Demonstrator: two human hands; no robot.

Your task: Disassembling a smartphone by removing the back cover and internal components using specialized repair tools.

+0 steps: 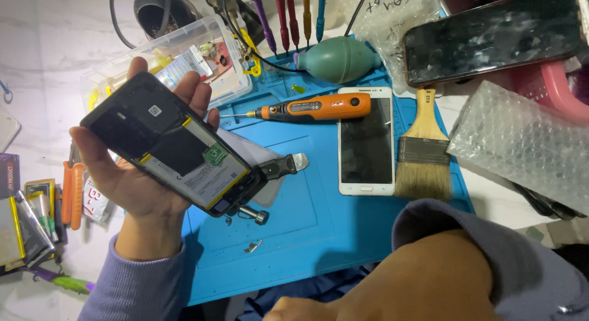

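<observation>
My left hand holds an opened black phone above the left edge of the blue work mat, back side up with its battery and a green label showing. My right hand is barely visible at the bottom edge, fingers curled; only the forearm and a purple sleeve show clearly. I cannot see anything in it. An orange electric screwdriver lies on the mat, its tail resting on a white phone that lies face up. A small metal pry tool lies just right of the held phone.
A wide paintbrush lies right of the white phone. A teal air blower and several screwdrivers stand at the back. A clear plastic parts box, bubble wrap, another dark phone and orange pliers surround the mat.
</observation>
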